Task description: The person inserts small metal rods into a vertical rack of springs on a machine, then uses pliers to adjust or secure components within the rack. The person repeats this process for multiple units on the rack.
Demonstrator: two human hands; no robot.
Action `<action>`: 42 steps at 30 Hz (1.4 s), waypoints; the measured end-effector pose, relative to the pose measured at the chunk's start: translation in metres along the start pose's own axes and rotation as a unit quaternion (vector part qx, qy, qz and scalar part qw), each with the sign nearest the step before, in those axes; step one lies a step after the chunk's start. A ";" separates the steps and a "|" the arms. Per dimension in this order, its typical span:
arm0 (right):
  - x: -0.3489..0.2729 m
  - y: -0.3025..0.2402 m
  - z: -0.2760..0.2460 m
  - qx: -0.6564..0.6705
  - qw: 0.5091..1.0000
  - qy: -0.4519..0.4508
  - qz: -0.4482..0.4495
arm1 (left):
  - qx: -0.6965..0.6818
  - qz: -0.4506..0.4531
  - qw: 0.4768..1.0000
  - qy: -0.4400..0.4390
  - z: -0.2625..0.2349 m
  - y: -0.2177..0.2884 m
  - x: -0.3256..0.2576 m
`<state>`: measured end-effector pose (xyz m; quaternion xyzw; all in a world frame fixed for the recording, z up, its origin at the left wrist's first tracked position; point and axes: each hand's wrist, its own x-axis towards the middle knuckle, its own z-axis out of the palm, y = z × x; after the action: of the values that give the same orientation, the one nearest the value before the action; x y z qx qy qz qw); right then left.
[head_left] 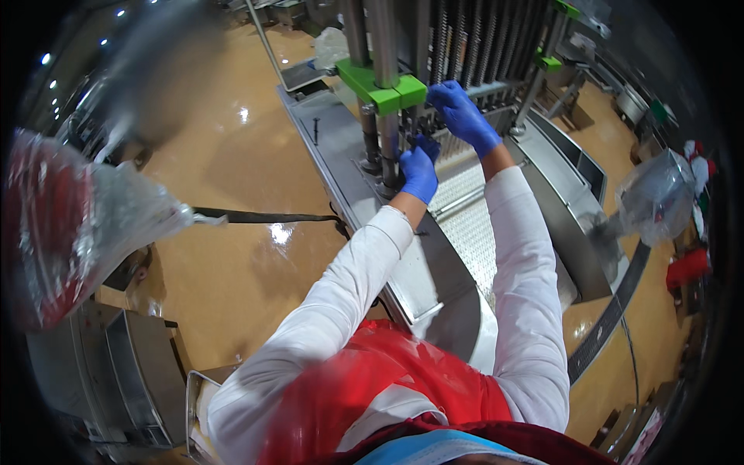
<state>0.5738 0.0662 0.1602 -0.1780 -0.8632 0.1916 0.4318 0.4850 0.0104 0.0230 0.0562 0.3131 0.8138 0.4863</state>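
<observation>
Both my hands wear blue gloves and reach up into a steel machine. My left hand (419, 172) curls against a dark part at the foot of a vertical steel post (386, 116) that carries a green clamp block (384, 89). My right hand (462, 113) is higher and to the right, fingers bent over dark fittings beside a row of threaded rods (480, 43). What the fingers pinch is hidden by the gloves. White sleeves and a red apron (372, 391) fill the lower middle.
A perforated conveyor belt (473, 225) runs toward me inside the steel machine frame (333, 147). A loose bolt (316, 128) stands on the frame's left ledge. A plastic-wrapped red object (54, 225) sits left, a wrapped unit (659, 198) right, over the glossy tan floor (232, 170).
</observation>
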 end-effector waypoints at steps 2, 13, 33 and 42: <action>0.001 0.000 0.003 -0.017 0.999 0.012 0.025 | 0.106 0.051 0.992 0.052 -0.003 -0.014 0.015; -0.021 -0.013 0.004 -0.080 0.976 0.153 0.132 | -0.088 -0.033 0.993 -0.076 -0.046 -0.080 0.089; 0.023 -0.045 0.029 -0.074 0.997 0.002 0.034 | -0.278 0.021 0.937 -0.209 -0.058 -0.031 0.114; 0.003 -0.015 0.017 0.000 0.997 0.053 -0.057 | 0.046 0.093 0.995 0.006 -0.064 -0.044 0.100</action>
<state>0.5562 0.0518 0.1595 -0.1389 -0.8479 0.1568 0.4870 0.4415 0.0785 -0.0741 0.1029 0.3468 0.8405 0.4034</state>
